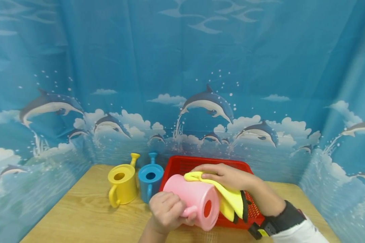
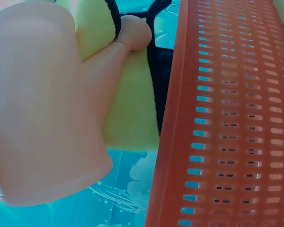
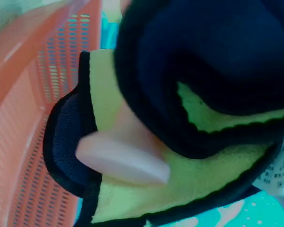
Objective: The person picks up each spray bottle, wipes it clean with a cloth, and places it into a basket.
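Observation:
A pink watering can [image 1: 188, 190] is tilted on its side over the front of a red basket [image 1: 177, 162]. My left hand [image 1: 168, 209] grips its handle. Against the can's upper side, my right hand [image 1: 228, 175] holds a yellow cloth [image 1: 231, 195] with dark edging, part of which hangs behind the can. In the left wrist view, the can's pale body [image 2: 38, 104] and its spout stand out against the cloth [image 2: 132, 104]. The right wrist view has the spout's flared end [image 3: 123, 158] between folds of the cloth; the right fingers are hidden there.
Left of the basket, a yellow watering can [image 1: 124, 185] and a blue watering can [image 1: 150, 179] stand upright side by side on the wooden table [image 1: 88, 209]. A blue curtain [image 1: 158, 67] printed with dolphins surrounds the table at the back and sides.

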`<action>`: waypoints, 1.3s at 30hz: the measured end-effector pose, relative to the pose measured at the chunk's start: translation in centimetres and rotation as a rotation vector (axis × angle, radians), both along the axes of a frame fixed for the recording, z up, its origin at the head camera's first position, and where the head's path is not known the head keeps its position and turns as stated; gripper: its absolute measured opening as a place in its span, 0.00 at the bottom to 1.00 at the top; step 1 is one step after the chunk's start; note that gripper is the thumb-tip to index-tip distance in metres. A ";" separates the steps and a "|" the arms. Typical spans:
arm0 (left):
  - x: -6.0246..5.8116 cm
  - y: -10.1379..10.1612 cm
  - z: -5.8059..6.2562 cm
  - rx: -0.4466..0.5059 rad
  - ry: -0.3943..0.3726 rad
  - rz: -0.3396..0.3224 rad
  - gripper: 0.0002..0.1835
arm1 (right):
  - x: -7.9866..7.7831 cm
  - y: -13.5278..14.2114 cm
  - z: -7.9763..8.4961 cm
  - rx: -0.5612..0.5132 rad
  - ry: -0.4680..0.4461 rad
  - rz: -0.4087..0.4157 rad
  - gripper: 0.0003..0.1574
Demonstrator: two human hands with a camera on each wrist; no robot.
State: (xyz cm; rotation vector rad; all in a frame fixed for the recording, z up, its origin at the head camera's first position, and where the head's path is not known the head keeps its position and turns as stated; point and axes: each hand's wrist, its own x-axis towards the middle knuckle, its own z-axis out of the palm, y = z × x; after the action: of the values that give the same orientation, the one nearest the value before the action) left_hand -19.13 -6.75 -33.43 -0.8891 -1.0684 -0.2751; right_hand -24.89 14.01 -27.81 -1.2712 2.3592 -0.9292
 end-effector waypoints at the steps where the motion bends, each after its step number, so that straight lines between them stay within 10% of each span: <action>1: 0.1 0.0 0.0 0.002 -0.001 0.005 0.23 | -0.3 -0.3 -0.2 -0.006 -0.004 0.004 0.19; 18: 0.5 0.1 0.6 0.028 0.076 -0.024 0.23 | -2.2 -4.4 -1.0 0.048 -0.087 -0.034 0.22; 39: 0.0 -0.5 0.4 0.095 0.067 -0.054 0.26 | 1.1 1.4 0.7 0.046 0.022 -0.035 0.18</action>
State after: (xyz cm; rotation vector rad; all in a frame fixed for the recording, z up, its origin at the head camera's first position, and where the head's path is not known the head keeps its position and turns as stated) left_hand -19.18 -7.25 -33.06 -0.8369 -0.9628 -0.3366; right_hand -23.78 15.36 -27.10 -1.2330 2.4123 -0.8700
